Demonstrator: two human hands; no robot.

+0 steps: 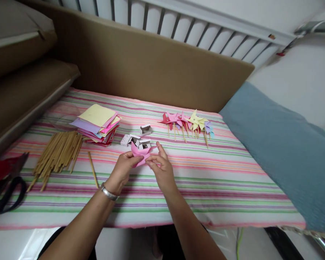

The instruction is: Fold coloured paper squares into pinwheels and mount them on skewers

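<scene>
A folded pink paper piece (141,153) is held between both my hands above the striped cloth (219,180). My left hand (124,169), with a silver bracelet on its wrist, pinches the paper's left side. My right hand (161,167) grips the right side with thumb and fingers, one finger raised. Just behind the paper lie small white boxes (137,139). A single wooden stick (92,169) lies to the left of my left hand.
A bundle of wooden sticks (56,153) and a stack of coloured paper squares (99,122) lie at the left. Finished paper pinwheels (188,124) lie at the back right. Black scissors (8,189) sit at the far left edge. A blue cushion (281,144) borders the right.
</scene>
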